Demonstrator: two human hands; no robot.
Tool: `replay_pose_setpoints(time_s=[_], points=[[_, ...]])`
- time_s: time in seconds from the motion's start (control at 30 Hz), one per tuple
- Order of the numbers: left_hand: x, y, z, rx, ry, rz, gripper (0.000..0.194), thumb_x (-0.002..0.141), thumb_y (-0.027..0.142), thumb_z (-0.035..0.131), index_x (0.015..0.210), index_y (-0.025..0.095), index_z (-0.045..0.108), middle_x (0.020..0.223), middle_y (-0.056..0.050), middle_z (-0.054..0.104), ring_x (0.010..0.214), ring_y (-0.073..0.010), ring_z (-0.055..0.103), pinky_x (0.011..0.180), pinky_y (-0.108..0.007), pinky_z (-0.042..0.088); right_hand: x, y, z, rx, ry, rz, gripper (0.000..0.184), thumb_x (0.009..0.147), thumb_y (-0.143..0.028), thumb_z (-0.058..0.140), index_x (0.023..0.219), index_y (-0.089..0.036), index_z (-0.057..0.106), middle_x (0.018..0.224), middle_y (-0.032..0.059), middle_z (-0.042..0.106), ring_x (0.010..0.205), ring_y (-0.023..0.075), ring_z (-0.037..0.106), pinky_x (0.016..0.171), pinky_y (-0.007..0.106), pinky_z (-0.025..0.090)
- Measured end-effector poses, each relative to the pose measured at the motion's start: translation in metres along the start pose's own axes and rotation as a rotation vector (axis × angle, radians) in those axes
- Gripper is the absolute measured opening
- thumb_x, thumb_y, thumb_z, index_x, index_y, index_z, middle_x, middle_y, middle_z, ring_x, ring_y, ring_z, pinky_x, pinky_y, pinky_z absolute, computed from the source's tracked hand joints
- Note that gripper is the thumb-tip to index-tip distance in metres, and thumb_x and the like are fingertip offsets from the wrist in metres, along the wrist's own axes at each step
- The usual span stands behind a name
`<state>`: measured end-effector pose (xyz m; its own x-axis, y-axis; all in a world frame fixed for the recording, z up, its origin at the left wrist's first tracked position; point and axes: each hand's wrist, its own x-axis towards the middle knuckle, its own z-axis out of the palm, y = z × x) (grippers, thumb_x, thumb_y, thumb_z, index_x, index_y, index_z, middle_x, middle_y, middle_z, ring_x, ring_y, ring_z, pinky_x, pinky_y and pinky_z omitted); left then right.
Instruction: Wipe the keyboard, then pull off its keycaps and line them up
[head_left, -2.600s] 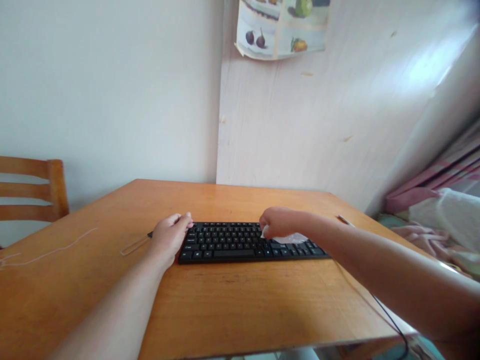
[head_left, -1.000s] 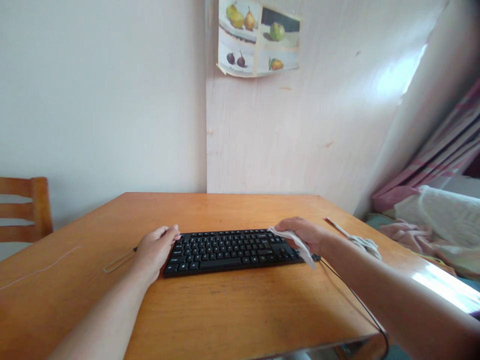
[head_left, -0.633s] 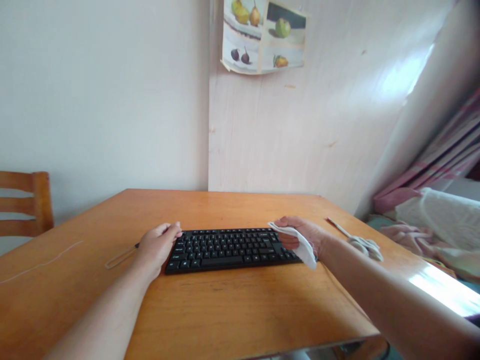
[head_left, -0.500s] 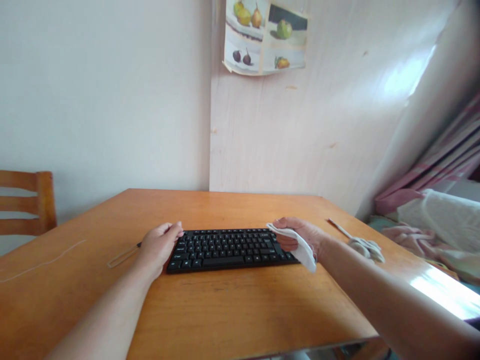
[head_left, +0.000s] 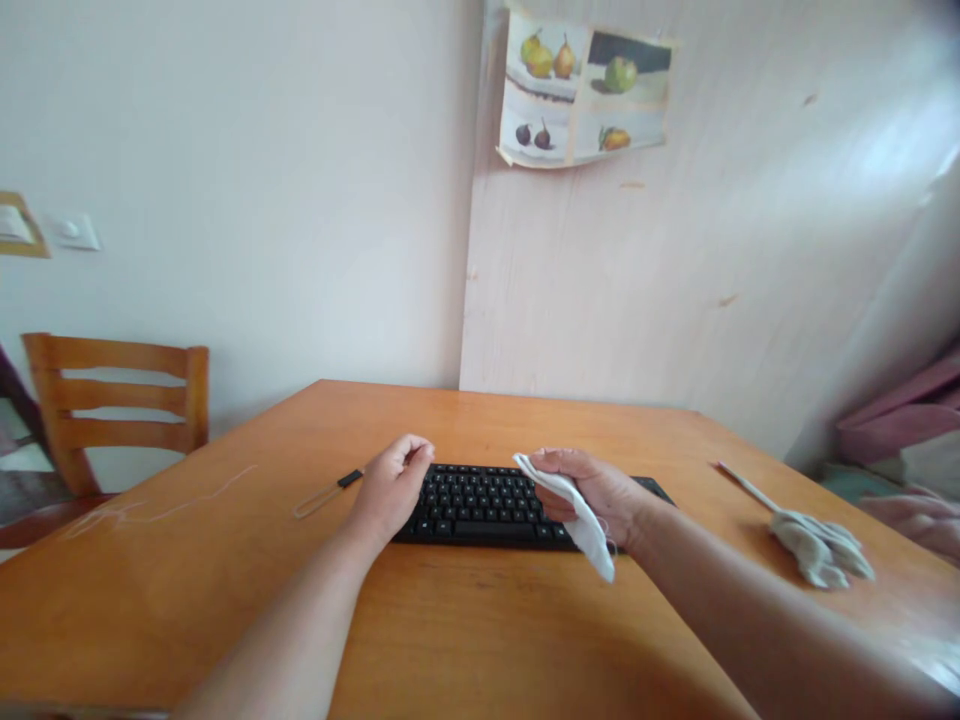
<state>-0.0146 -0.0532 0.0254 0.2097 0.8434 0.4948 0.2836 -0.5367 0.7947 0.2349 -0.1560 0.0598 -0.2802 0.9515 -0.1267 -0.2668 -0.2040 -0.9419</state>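
A black keyboard (head_left: 487, 500) lies on the wooden table in front of me. My left hand (head_left: 394, 490) is at its left end, fingers curled and thumb pressed to them; whatever they may hold is hidden. Over the keyboard's right part, my right hand (head_left: 589, 490) grips a folded white cloth (head_left: 574, 505) between thumb and fingers. The cloth's lower end hangs past the keyboard's near edge, with a loose thread beside it. Some of the right-hand keys are covered by this hand.
Left of the keyboard is a small black object (head_left: 349, 479) with a looped cord. Pale string (head_left: 187, 510) lies farther left. On the right are a grey cloth bundle (head_left: 821, 550) and a thin stick (head_left: 744, 487). A wooden chair (head_left: 124, 400) stands beyond the table's left edge.
The view has turned left, so everything sits farther right. My right hand has moved left across the keyboard with the cloth, uncovering the keyboard's right end. My left hand stays at the left end.
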Motion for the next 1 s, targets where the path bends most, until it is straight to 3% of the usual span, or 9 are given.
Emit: replay_pose_setpoints(time_s=[0.2,0.33,0.57,0.67,0.83,0.9,1.0], points=[[-0.007,0.016,-0.002,-0.267,-0.151,-0.082,0.039,0.086,0.055,0.051,0.077,0.019,0.064,0.076,-0.003,0.067,0.078,-0.0201,0.062,0.074,-0.029,0.046,0.029,0.010,0.044,-0.064,0.069,-0.043,0.028,0.075,-0.038,0.069,0.066,-0.017,0.052,0.047,-0.0070,0.043,0.038,0.0062,0.035,0.038,0.020,0.025],[-0.009,0.024,-0.009,-0.354,-0.267,-0.057,0.044,0.088,0.056,0.049,0.073,0.017,0.062,0.071,-0.001,0.062,0.070,-0.0161,0.057,0.070,-0.026,0.044,0.046,0.011,0.065,-0.095,0.119,-0.058,0.028,0.073,-0.039,0.072,0.067,-0.016,0.057,0.047,-0.0063,0.046,0.039,0.0063,0.038,0.038,0.021,0.024],[-0.009,0.018,-0.006,-0.341,-0.251,-0.064,0.041,0.087,0.055,0.051,0.073,0.017,0.062,0.067,0.001,0.059,0.067,-0.0148,0.054,0.064,-0.024,0.042,0.065,0.013,0.073,-0.119,0.136,-0.084,0.026,0.073,-0.037,0.073,0.073,-0.013,0.063,0.052,-0.0027,0.055,0.043,0.0077,0.045,0.040,0.021,0.029],[-0.005,0.012,-0.005,-0.374,-0.136,-0.113,0.042,0.087,0.055,0.050,0.071,0.017,0.060,0.065,0.000,0.060,0.064,-0.0149,0.056,0.062,-0.025,0.043,0.071,0.015,0.062,-0.180,0.135,-0.059,0.027,0.071,-0.037,0.074,0.076,-0.015,0.062,0.057,-0.0016,0.059,0.045,0.0088,0.047,0.042,0.021,0.030],[0.007,-0.005,-0.009,-0.418,0.310,-0.250,0.037,0.084,0.051,0.053,0.068,0.018,0.055,0.062,0.000,0.058,0.061,-0.0137,0.055,0.059,-0.024,0.043,0.080,0.010,0.052,-0.529,0.199,0.018,0.025,0.074,-0.041,0.069,0.079,-0.019,0.059,0.053,-0.0044,0.055,0.042,0.0092,0.044,0.041,0.022,0.028],[0.009,-0.011,-0.009,-0.395,0.369,-0.296,0.031,0.082,0.046,0.055,0.068,0.018,0.054,0.063,0.000,0.059,0.060,-0.0133,0.055,0.058,-0.024,0.042,0.086,0.004,0.056,-0.739,0.210,0.029,0.022,0.075,-0.039,0.066,0.080,-0.018,0.060,0.056,-0.0037,0.057,0.044,0.0095,0.046,0.042,0.021,0.030],[0.010,-0.018,-0.007,-0.330,0.364,-0.344,0.023,0.080,0.040,0.057,0.071,0.019,0.056,0.066,-0.001,0.062,0.059,-0.0134,0.055,0.058,-0.025,0.042,0.097,-0.004,0.068,-1.118,0.217,-0.005,0.017,0.074,-0.033,0.064,0.077,-0.017,0.064,0.061,-0.0011,0.061,0.051,0.0108,0.052,0.046,0.021,0.034]])
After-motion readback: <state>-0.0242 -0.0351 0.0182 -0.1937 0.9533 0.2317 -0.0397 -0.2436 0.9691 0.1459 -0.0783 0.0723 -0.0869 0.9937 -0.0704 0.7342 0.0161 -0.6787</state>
